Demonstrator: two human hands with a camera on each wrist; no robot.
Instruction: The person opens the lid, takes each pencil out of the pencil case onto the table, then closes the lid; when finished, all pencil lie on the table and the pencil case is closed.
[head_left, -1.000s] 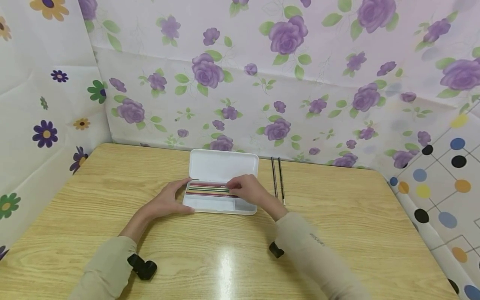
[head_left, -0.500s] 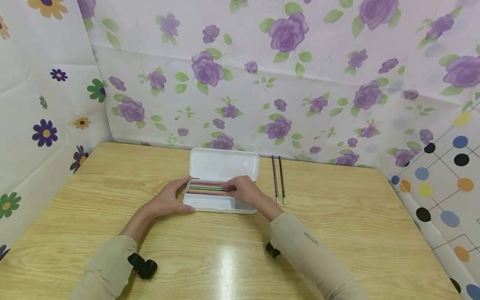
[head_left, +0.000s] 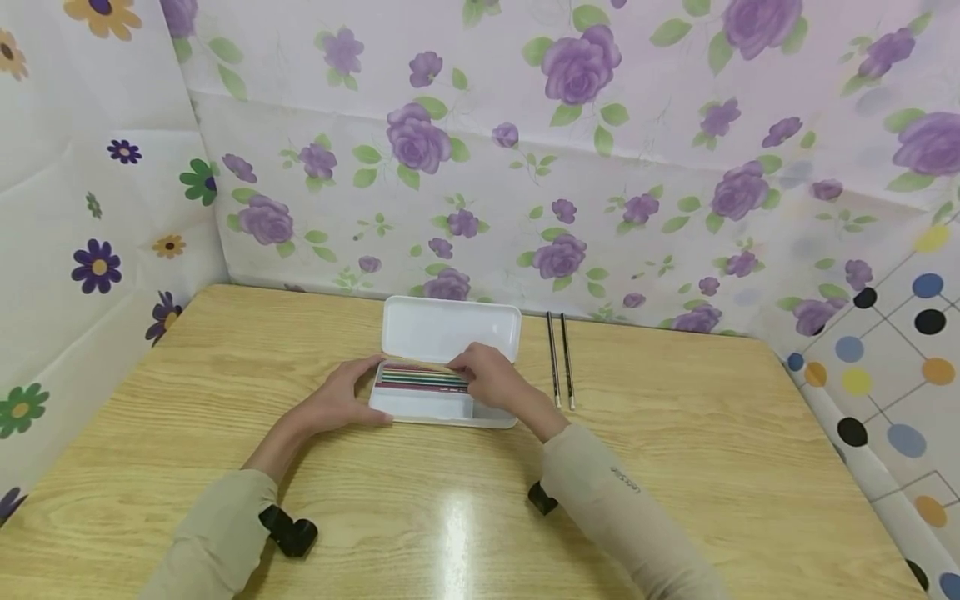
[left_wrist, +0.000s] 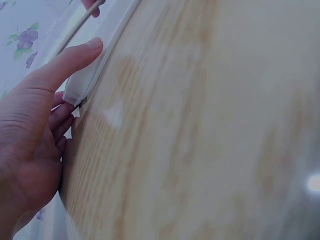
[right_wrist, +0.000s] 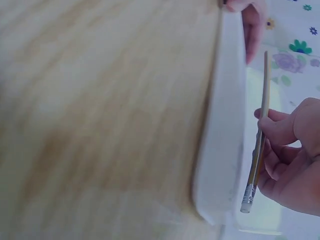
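Note:
An open white pencil case [head_left: 420,407] lies on the table, its lid [head_left: 450,325] tipped back. Several coloured pencils [head_left: 420,381] sit side by side in its upper compartment. My left hand [head_left: 334,402] grips the case's left end, thumb at the near corner and fingers at the far one. Above the case, my right hand [head_left: 491,379] pinches a yellowish pencil [right_wrist: 265,90] between thumb and fingers. Its metal band and eraser stick out below the hand in the right wrist view. In the left wrist view, the left thumb [left_wrist: 75,59] lies over the case's edge.
Two dark pencils [head_left: 567,358] with white eraser ends lie side by side on the wooden table [head_left: 360,517], right of the case. Flower-patterned sheets [head_left: 480,183] hang behind and to the left, a dotted sheet [head_left: 892,392] on the right.
The right hand has moved slightly left and pulled the yellowish pencil up out of the row, so it now lies over the compartment's far edge. The left hand stays put.

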